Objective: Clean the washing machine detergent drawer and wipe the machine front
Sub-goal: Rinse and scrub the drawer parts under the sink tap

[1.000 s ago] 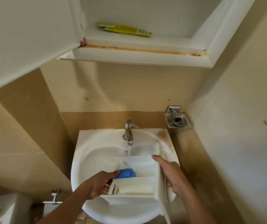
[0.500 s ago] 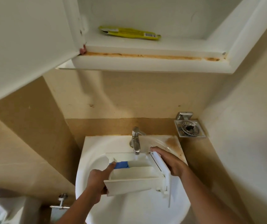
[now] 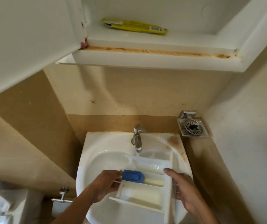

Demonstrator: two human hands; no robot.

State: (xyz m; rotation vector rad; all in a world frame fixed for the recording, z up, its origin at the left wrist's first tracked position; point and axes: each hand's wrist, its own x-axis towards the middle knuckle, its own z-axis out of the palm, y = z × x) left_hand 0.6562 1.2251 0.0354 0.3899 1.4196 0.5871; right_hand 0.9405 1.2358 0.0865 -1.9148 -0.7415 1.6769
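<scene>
The white detergent drawer [image 3: 147, 189] lies over the white sink [image 3: 97, 152], its compartments facing up. A blue insert [image 3: 133, 175] sits in its left compartment. My left hand [image 3: 108, 183] grips the drawer's left end, thumb next to the blue insert. My right hand [image 3: 182, 189] holds the front panel at the right end. Water runs from the chrome tap [image 3: 137, 138] into the far compartment. The washing machine is out of view.
An open white wall cabinet [image 3: 153, 60] hangs above the sink, its door [image 3: 27, 38] swung out at the left, a yellow packet [image 3: 134, 27] inside. A steel soap dish [image 3: 192, 127] is fixed in the right corner. A valve [image 3: 62, 195] sits low left.
The drawer has come back toward me and turned flatter, compartments up, with its far end now under the running water. Both hands kept their hold.
</scene>
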